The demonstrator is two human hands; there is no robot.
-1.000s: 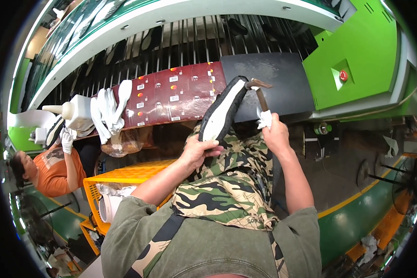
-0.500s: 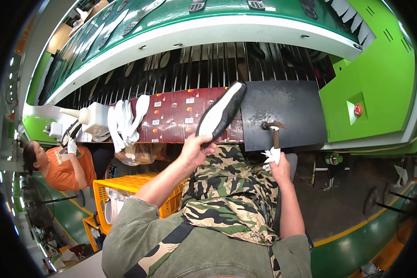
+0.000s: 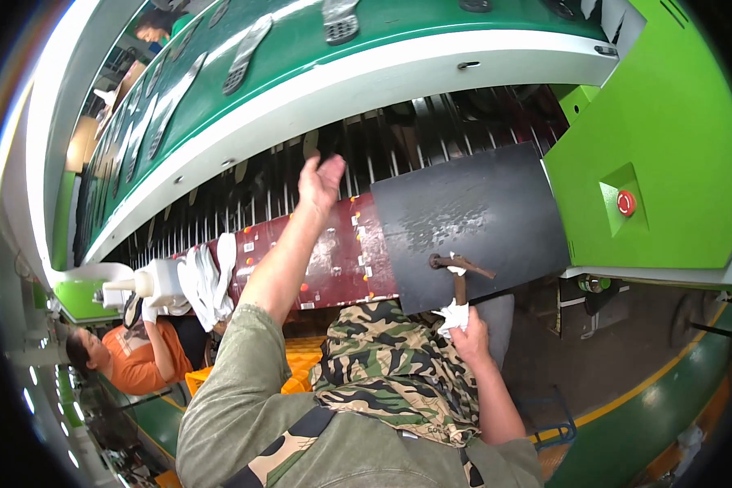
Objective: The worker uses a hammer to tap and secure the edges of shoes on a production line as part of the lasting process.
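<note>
My left hand (image 3: 321,180) is stretched forward over the dark slatted rack (image 3: 358,142) under the conveyor, its fingers extended and nothing in them. The black shoe with the white sole does not show now. My right hand (image 3: 470,337) is closed round the handle of a hammer (image 3: 461,286), which has white cloth wrapped at the grip. The hammer's rusty head rests on or just above a black mat (image 3: 472,211); I cannot tell which. Left of the mat lies a dark red printed sheet (image 3: 333,260).
A green conveyor (image 3: 289,49) carries several shoe soles. White insoles (image 3: 206,276) are heaped beside a white bottle (image 3: 159,283). A co-worker in orange (image 3: 138,358) sits at the left. At the right stands a green machine panel with a red button (image 3: 626,203). Below my left arm is a yellow crate (image 3: 302,358).
The shoe has left my left hand, which has moved forward and left over the rack. My right hand still grips the hammer. The whole view has shifted and tilted.
</note>
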